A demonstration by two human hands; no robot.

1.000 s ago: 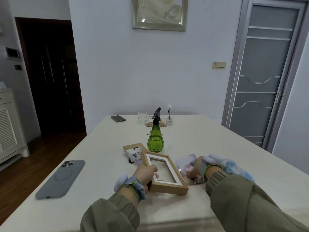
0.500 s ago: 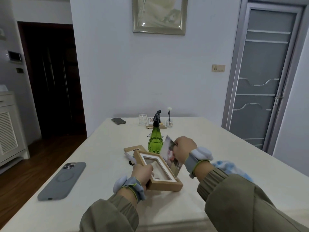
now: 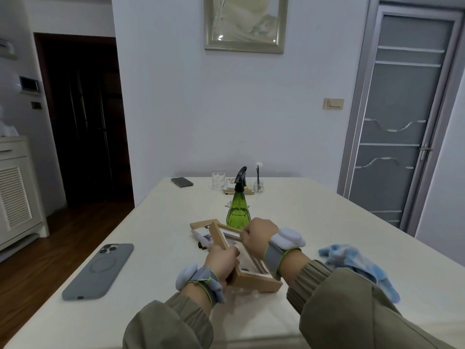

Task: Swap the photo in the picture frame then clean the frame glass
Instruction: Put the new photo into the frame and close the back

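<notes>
Left hand: I'm gripping the near-left corner of the wooden frame [image 3: 247, 272] with my left hand [image 3: 221, 260], fingers curled tight around the rail, tilting it up off the table [image 3: 302, 210].
Right hand: my right hand [image 3: 259, 236] is reaching over the frame's right side, fingers pressed together at the opening; I'm judging they're pinching the new photo, but I cannot tell, since the hand is hiding it.
Frame: sitting at the near middle of the table, far end raised, right in front of me.
Done so far: the frame is looking open; a backing board [image 3: 201, 224] and a loose print [image 3: 202, 239] are lying just beyond it on the left, so the old picture seems to be out.
In progress: I'm reckoning the new photo is going in now.
Left to do: closing the back, then spraying and wiping the glass; the green spray bottle [image 3: 237, 210] is standing just behind, and the blue cloth [image 3: 357, 263] is lying untouched at the right.
</notes>
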